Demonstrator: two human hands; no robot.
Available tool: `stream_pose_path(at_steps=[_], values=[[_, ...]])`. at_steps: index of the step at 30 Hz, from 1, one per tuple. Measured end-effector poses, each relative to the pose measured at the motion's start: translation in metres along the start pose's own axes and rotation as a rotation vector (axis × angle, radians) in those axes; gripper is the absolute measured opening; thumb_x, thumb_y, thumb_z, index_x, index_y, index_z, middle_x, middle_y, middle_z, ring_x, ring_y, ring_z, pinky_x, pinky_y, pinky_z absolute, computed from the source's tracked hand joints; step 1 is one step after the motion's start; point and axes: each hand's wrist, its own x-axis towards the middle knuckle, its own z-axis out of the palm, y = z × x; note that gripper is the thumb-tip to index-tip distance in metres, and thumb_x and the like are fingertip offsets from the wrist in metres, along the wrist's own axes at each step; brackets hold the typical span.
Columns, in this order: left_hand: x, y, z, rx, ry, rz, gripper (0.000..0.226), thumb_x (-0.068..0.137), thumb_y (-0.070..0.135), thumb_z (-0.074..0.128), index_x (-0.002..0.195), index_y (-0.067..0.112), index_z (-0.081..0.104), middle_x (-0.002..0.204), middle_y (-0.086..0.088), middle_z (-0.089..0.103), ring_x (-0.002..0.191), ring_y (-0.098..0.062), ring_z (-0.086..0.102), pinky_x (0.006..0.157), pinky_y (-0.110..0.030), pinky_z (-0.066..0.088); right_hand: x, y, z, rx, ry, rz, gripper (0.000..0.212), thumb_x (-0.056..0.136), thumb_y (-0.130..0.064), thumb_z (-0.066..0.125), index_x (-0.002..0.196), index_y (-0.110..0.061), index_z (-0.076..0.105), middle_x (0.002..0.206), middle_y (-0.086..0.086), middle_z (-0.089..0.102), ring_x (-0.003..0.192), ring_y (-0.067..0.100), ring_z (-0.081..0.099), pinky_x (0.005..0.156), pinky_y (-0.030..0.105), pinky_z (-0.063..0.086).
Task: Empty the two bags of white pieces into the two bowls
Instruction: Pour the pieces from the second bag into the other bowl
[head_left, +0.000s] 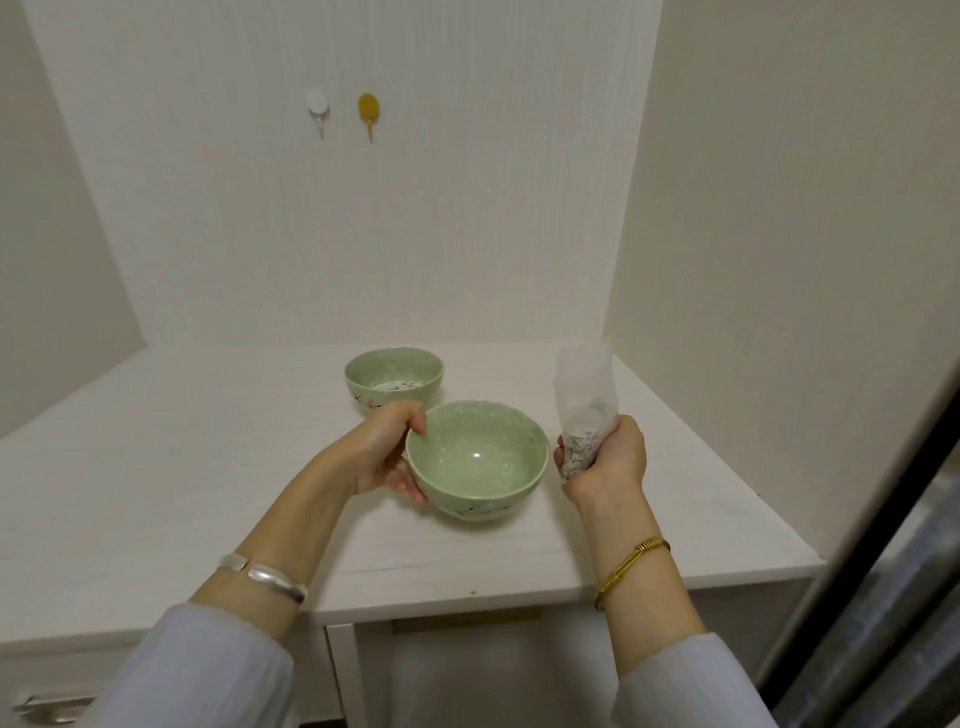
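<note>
on the pale wood-grain table (156, 467), the round glossy green near bowl (477, 460) is gripped at its rim by the left hand (384, 457), while a crinkled clear bag (584, 405) of white pieces is clutched upright in the curled right hand (605, 460), with 1 far bowl (394, 378) behind.

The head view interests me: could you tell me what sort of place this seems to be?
Probably a room in a home, perhaps a kitchen corner. A white wooden table stands in a plain walled nook, two adhesive wall hooks hang above it, and green ceramic bowls sit on it.
</note>
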Motion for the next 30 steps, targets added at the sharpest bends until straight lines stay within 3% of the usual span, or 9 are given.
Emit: stream_pose_path(at_steps=[4, 13, 15, 17, 19, 21, 24, 28, 30], values=[[-0.001, -0.008, -0.002, 0.052, -0.083, -0.046, 0.041, 0.059, 0.022, 0.036, 0.082, -0.007, 0.055, 0.038, -0.014, 0.053, 0.037, -0.034, 0.059, 0.028, -0.014, 0.029, -0.001, 0.002, 0.000, -0.009, -0.001, 0.004, 0.026, 0.073, -0.009, 0.036, 0.055, -0.022, 0.023, 0.055, -0.004, 0.022, 0.039, 0.011, 0.022, 0.036, 0.011, 0.022], [0.008, -0.014, -0.005, 0.167, -0.116, -0.042, 0.042, 0.080, 0.020, 0.030, 0.087, -0.012, 0.056, 0.043, -0.015, 0.059, 0.038, -0.025, 0.058, 0.032, -0.017, 0.037, -0.006, -0.003, 0.002, -0.095, 0.021, -0.063, 0.026, 0.077, -0.017, 0.048, 0.052, -0.019, 0.042, 0.034, -0.010, 0.043, 0.036, 0.011, 0.037, 0.039, 0.015, 0.028], [0.013, -0.015, -0.005, 0.156, -0.098, -0.020, 0.044, 0.081, 0.029, 0.038, 0.097, -0.008, 0.057, 0.058, -0.016, 0.060, 0.047, -0.024, 0.056, 0.038, -0.021, 0.039, -0.006, -0.003, 0.001, -0.106, 0.017, -0.074, 0.030, 0.077, -0.015, 0.048, 0.049, -0.019, 0.039, 0.033, -0.010, 0.040, 0.031, 0.009, 0.036, 0.036, 0.014, 0.026], [0.016, -0.014, -0.004, 0.095, -0.094, 0.018, 0.039, 0.077, 0.034, 0.046, 0.094, 0.001, 0.061, 0.077, -0.016, 0.059, 0.066, -0.026, 0.055, 0.051, -0.027, 0.041, -0.004, -0.001, 0.001, -0.119, 0.022, -0.099, 0.034, 0.077, -0.012, 0.048, 0.047, -0.020, 0.034, 0.035, -0.009, 0.035, 0.030, 0.010, 0.032, 0.035, 0.014, 0.024], [0.019, -0.014, -0.001, -0.001, -0.113, 0.058, 0.026, 0.081, 0.025, 0.044, 0.085, 0.009, 0.064, 0.073, -0.006, 0.068, 0.067, -0.019, 0.061, 0.057, -0.025, 0.045, 0.001, 0.001, 0.001, -0.156, 0.034, -0.131, 0.033, 0.076, -0.011, 0.048, 0.048, -0.020, 0.032, 0.042, -0.006, 0.032, 0.037, 0.013, 0.030, 0.037, 0.016, 0.022], [0.022, -0.015, 0.002, -0.084, -0.150, 0.077, 0.023, 0.077, 0.020, 0.044, 0.080, 0.011, 0.064, 0.063, 0.001, 0.070, 0.058, -0.012, 0.065, 0.053, -0.019, 0.050, 0.005, 0.003, 0.001, -0.197, 0.047, -0.162, 0.031, 0.075, -0.011, 0.048, 0.051, -0.020, 0.031, 0.053, -0.002, 0.029, 0.047, 0.015, 0.028, 0.041, 0.020, 0.021], [0.027, -0.018, 0.004, -0.137, -0.149, 0.105, 0.032, 0.060, 0.024, 0.045, 0.083, 0.008, 0.061, 0.065, -0.002, 0.067, 0.057, -0.014, 0.064, 0.052, -0.018, 0.050, 0.008, 0.004, 0.002, -0.243, 0.060, -0.210, 0.030, 0.076, -0.011, 0.049, 0.053, -0.020, 0.031, 0.057, -0.002, 0.027, 0.050, 0.015, 0.027, 0.043, 0.021, 0.021], [0.030, -0.021, 0.004, -0.150, -0.121, 0.102, 0.033, 0.058, 0.026, 0.047, 0.084, 0.008, 0.058, 0.070, -0.006, 0.063, 0.061, -0.018, 0.060, 0.056, -0.023, 0.048, 0.007, 0.003, 0.005, -0.275, 0.077, -0.259, 0.034, 0.077, -0.011, 0.050, 0.051, -0.020, 0.029, 0.046, -0.008, 0.026, 0.044, 0.011, 0.027, 0.041, 0.019, 0.021], [0.030, -0.022, 0.004, -0.160, -0.116, 0.101, 0.031, 0.058, 0.026, 0.048, 0.080, 0.008, 0.059, 0.068, -0.006, 0.064, 0.062, -0.019, 0.060, 0.058, -0.025, 0.048, 0.008, 0.005, 0.005, -0.302, 0.085, -0.284, 0.036, 0.077, -0.012, 0.050, 0.052, -0.020, 0.026, 0.050, -0.006, 0.024, 0.047, 0.013, 0.024, 0.044, 0.023, 0.020]])
